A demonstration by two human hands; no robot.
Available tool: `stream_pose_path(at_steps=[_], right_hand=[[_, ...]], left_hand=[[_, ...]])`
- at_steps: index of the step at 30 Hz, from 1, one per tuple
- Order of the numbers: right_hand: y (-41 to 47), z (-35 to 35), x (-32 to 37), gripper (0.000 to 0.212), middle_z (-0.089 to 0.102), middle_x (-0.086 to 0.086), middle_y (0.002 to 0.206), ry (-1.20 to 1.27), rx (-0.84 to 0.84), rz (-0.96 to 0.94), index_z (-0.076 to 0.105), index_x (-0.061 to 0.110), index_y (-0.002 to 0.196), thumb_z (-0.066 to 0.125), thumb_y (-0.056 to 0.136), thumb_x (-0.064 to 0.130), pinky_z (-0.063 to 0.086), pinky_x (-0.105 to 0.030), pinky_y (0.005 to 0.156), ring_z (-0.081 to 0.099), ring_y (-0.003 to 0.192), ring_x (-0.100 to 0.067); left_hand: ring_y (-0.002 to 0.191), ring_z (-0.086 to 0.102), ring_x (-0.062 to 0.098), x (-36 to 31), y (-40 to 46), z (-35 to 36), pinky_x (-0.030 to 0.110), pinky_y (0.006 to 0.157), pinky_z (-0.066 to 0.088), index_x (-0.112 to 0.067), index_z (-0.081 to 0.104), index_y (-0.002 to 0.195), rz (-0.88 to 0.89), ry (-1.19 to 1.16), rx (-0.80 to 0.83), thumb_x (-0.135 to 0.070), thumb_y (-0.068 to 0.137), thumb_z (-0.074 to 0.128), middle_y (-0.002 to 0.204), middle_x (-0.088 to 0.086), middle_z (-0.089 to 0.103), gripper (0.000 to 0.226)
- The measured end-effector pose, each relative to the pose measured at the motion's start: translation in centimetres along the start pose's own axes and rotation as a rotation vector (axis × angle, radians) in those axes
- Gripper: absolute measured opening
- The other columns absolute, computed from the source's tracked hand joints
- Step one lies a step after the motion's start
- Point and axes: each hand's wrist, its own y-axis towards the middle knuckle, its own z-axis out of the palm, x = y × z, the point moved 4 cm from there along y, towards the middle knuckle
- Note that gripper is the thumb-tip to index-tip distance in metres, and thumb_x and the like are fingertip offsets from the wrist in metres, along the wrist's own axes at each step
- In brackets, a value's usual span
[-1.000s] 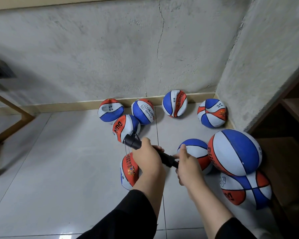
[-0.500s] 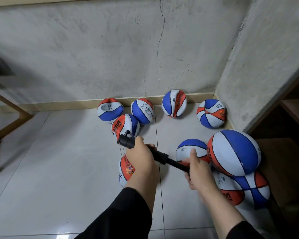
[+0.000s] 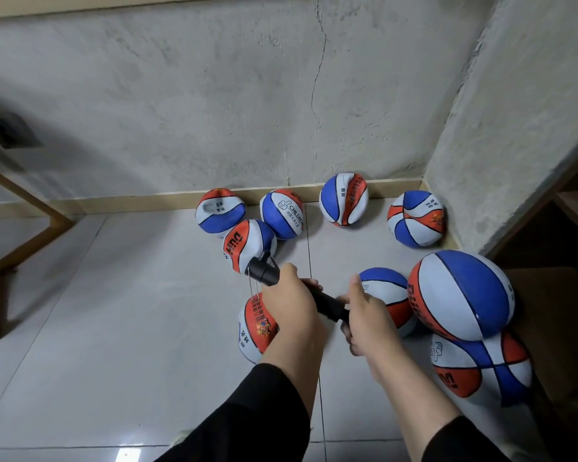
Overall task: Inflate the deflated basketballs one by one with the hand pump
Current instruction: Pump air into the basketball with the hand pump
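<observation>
A grey tiled floor (image 3: 114,328) meets a rough concrete wall (image 3: 181,95) along a pale skirting board (image 3: 131,201), and a second wall (image 3: 514,111) closes the right corner. Wooden shelving (image 3: 574,228) stands at the right edge, a wooden frame (image 3: 20,235) at the left.

The biggest ball, a fully round basketball (image 3: 461,295), sits on top of a creased, deflated one (image 3: 481,371) at the floor's right edge. Four soft balls lie along the skirting: one at the left (image 3: 219,211), a "CHILDREN" ball (image 3: 282,213), a folded one (image 3: 343,199), and one in the corner (image 3: 416,218). A "DUIT" ball (image 3: 247,243) lies just in front of the left pair. Another (image 3: 386,291) rests beside the round ball.

Near the middle of the floor, a limp basketball being filled (image 3: 256,328) lies under the left hand (image 3: 289,301), which grips the black hand pump (image 3: 294,288) by its barrel. The right hand (image 3: 367,315) is curled round the pump's handle end. A thin hose (image 3: 252,288) hangs from the pump's head to the ball.
</observation>
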Motion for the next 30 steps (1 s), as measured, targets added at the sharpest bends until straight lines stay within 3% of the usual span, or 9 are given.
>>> stream_pose_path(at_steps=[3, 10, 15, 18, 24, 27, 30], right_hand=[[0.2, -1.7, -0.7, 0.063, 0.053, -0.008, 0.056, 0.063, -0.045, 0.032, 0.071, 0.014, 0.1, 0.03, 0.105, 0.061, 0.028, -0.021, 0.043, 0.039, 0.037, -0.015], [0.4, -2.3, -2.3, 0.064, 0.055, -0.002, 0.065, 0.043, -0.072, 0.077, 0.073, 0.017, 0.102, 0.025, 0.106, 0.06, 0.034, -0.023, 0.043, 0.048, 0.047, -0.017], [0.6, -0.3, -1.2, 0.067, 0.053, 0.0, 0.06, -0.042, -0.071, -0.043, 0.07, 0.016, 0.084, 0.025, 0.103, 0.062, 0.033, -0.027, 0.054, 0.045, 0.056, -0.021], [0.4, 0.4, -0.6, 0.067, 0.051, 0.001, 0.059, -0.106, -0.055, -0.084, 0.066, 0.018, 0.075, 0.022, 0.106, 0.057, 0.032, -0.027, 0.053, 0.043, 0.057, -0.021], [0.1, -0.4, 0.4, 0.06, 0.056, -0.002, 0.057, -0.029, -0.009, -0.051, 0.07, 0.018, 0.097, 0.028, 0.106, 0.059, 0.033, -0.024, 0.047, 0.047, 0.048, -0.017], [0.5, -2.2, -0.4, 0.06, 0.07, -0.014, 0.075, -0.027, -0.058, -0.049, 0.07, 0.014, 0.107, 0.027, 0.107, 0.056, 0.033, -0.022, 0.044, 0.047, 0.046, -0.015], [0.9, -3.8, -1.8, 0.063, 0.073, -0.03, 0.095, 0.047, -0.109, 0.027, 0.071, 0.016, 0.103, 0.027, 0.105, 0.061, 0.029, -0.019, 0.04, 0.044, 0.043, -0.017]], left_hand=[[0.056, 0.063, 0.019, -0.3, 0.9, -0.2, 0.03, 0.058, 0.048, -0.009, 0.058, 0.113, 0.02, 0.002, 0.001, -0.021, 0.096, 0.052, 0.06, 0.004, 0.065, 0.022], [0.053, 0.061, 0.016, -0.3, 0.5, -0.7, 0.027, 0.053, 0.05, -0.007, 0.058, 0.121, 0.023, -0.016, -0.04, -0.019, 0.098, 0.051, 0.064, 0.006, 0.062, 0.027], [0.049, 0.06, 0.021, 0.5, -0.9, -0.1, 0.029, 0.056, 0.049, -0.007, 0.055, 0.1, 0.023, -0.009, -0.017, -0.014, 0.094, 0.049, 0.056, 0.007, 0.06, 0.012], [0.049, 0.059, 0.022, 0.4, -1.3, -0.1, 0.036, 0.061, 0.053, -0.006, 0.056, 0.1, 0.009, -0.036, -0.015, -0.014, 0.094, 0.049, 0.057, 0.009, 0.059, 0.012], [0.049, 0.061, 0.017, -0.3, -0.2, -0.3, 0.026, 0.051, 0.047, -0.002, 0.058, 0.12, -0.007, -0.016, 0.025, -0.019, 0.096, 0.051, 0.06, 0.006, 0.064, 0.03], [0.051, 0.063, 0.018, -0.8, 1.1, -0.6, 0.029, 0.056, 0.051, -0.005, 0.059, 0.12, 0.015, -0.014, -0.003, -0.022, 0.097, 0.052, 0.059, 0.005, 0.065, 0.03], [0.053, 0.067, 0.018, -1.2, 2.1, -1.1, 0.033, 0.061, 0.055, -0.007, 0.061, 0.119, 0.019, -0.004, -0.019, -0.025, 0.095, 0.053, 0.063, 0.006, 0.069, 0.031]])
